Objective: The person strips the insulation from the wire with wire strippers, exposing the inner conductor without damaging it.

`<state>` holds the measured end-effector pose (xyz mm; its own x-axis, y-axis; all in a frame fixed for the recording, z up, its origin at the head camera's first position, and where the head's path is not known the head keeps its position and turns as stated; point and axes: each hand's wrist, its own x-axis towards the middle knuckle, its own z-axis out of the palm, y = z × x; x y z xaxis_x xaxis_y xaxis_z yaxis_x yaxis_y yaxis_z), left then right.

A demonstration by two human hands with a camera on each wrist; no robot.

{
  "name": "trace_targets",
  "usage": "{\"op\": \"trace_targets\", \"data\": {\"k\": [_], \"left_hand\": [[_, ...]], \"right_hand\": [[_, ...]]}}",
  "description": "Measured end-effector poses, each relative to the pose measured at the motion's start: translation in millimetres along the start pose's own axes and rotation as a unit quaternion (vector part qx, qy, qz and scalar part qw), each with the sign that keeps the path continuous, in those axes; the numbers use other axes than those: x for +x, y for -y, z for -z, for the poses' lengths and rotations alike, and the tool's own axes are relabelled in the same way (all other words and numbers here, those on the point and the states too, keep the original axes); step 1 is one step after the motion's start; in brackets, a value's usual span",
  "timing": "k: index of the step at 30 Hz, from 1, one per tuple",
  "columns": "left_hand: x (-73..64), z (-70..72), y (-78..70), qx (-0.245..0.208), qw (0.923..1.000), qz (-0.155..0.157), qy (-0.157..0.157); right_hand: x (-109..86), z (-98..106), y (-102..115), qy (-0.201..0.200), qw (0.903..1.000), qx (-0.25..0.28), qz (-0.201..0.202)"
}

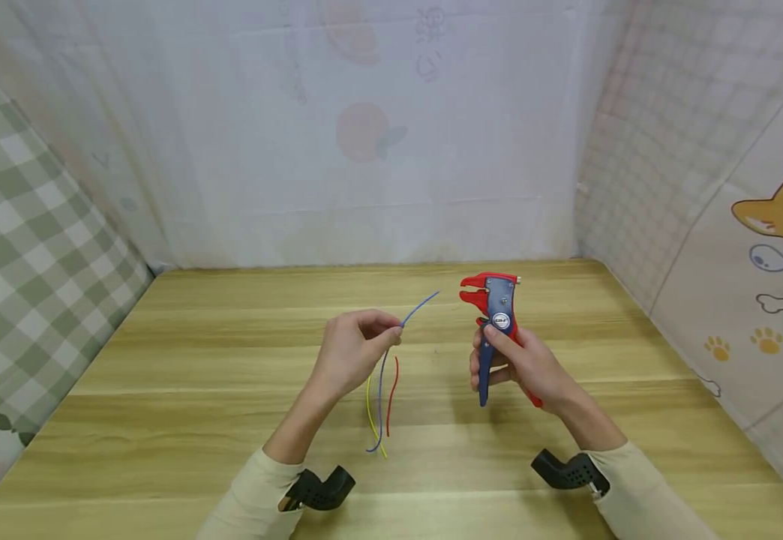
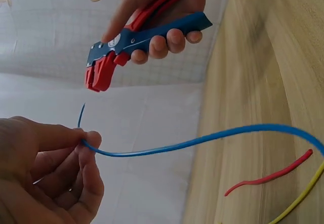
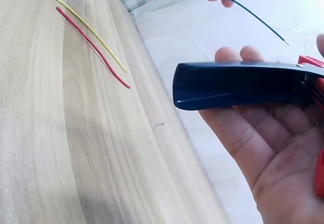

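Note:
Between thumb and index finger, my left hand pinches a blue wire. One short end points up and right toward the tool; the long tail hangs down in a curve. My right hand grips a wire stripper with blue and red handles, fingers wrapped round the blue handle. Its red jaws are parted and face left, a small gap away from the wire's tip. Below the left hand, a red wire and a yellow wire lie on the table.
The wooden table runs back to a pale cloth wall. A green checked cloth stands at the left, a cartoon-print panel at the right. Black wrist mounts sit on both forearms.

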<state>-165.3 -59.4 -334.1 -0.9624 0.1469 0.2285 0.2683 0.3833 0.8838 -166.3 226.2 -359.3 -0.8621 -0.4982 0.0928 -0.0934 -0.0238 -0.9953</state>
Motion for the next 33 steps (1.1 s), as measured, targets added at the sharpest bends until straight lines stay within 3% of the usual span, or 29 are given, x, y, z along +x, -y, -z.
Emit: {"op": "trace_targets", "data": {"k": [6,18,25,33], "left_hand": [[3.5,-10.2,7.1,-0.091,0.9919,0.064,0.061],[5.5,-28.8,38.4,-0.11,0.9753,0.142,0.128],[4.2,-33.4,50.6,-0.083,0.9705,0.172,0.147],[18.9,-40.5,49.8,-0.024,0.9664,0.191,0.17]], "right_hand": [[0.2,3,1,-0.019,0.9998,0.0,0.001],[2.7,0,0,-0.04,0.9986,-0.02,-0.03],[3.9,-3,-5,-0.028,0.9985,-0.014,-0.045],[2.6,-1,-3,-0.04,0.9977,-0.02,-0.051]]}}
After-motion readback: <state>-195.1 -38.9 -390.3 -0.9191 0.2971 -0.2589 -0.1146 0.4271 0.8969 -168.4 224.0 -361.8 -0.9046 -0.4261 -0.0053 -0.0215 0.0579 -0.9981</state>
